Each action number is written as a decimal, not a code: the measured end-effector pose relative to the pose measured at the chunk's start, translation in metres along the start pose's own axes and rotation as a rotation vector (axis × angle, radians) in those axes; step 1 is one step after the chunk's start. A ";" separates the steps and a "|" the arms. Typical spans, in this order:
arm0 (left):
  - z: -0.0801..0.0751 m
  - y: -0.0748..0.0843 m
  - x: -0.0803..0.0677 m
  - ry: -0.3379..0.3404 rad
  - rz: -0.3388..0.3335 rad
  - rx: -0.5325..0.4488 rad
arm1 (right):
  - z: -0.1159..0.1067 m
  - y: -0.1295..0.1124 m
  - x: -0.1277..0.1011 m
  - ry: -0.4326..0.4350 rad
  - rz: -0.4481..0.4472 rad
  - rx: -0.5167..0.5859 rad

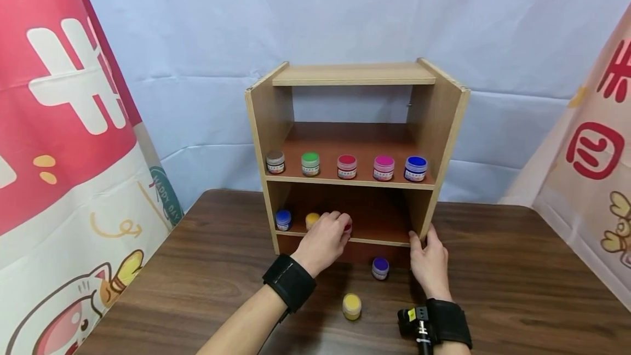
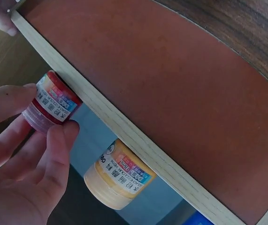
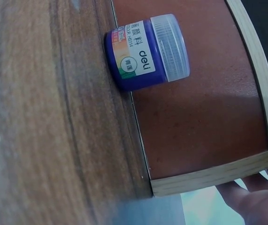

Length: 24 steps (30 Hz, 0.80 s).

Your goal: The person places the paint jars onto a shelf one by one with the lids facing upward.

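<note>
My left hand pinches a small red paint jar between thumb and fingers, right at the front edge of the lower shelf. Beside it on that shelf stand an orange-yellow paint jar and a blue paint jar. With my right hand I grip the lower front of the right side panel of the wooden shelf unit. On the table before the unit stand a purple paint jar and, nearer to me, a yellow paint jar.
Along the upper shelf's front edge stand several jars: grey-brown, green, red, pink and blue. The dark wood table carries the unit. Printed curtains hang at both sides.
</note>
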State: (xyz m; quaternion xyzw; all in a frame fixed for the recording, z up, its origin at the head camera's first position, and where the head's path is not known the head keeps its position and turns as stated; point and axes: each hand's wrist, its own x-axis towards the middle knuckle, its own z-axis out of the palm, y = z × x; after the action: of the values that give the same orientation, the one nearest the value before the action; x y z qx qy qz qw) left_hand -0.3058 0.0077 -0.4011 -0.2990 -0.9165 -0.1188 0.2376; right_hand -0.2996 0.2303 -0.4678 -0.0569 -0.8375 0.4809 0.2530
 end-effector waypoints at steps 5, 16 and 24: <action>0.001 0.000 0.001 -0.015 -0.019 -0.005 | 0.001 0.002 0.000 -0.007 0.015 -0.001; 0.005 0.004 0.006 0.022 -0.008 0.042 | 0.000 0.002 0.000 0.005 0.001 -0.001; 0.007 0.006 0.009 0.038 -0.016 0.093 | 0.000 0.001 -0.001 -0.011 -0.003 0.001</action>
State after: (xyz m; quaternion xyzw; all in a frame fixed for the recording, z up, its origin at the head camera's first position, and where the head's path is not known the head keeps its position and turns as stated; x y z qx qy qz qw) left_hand -0.3116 0.0192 -0.4024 -0.2782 -0.9187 -0.0838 0.2676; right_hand -0.2992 0.2304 -0.4692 -0.0531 -0.8388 0.4812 0.2492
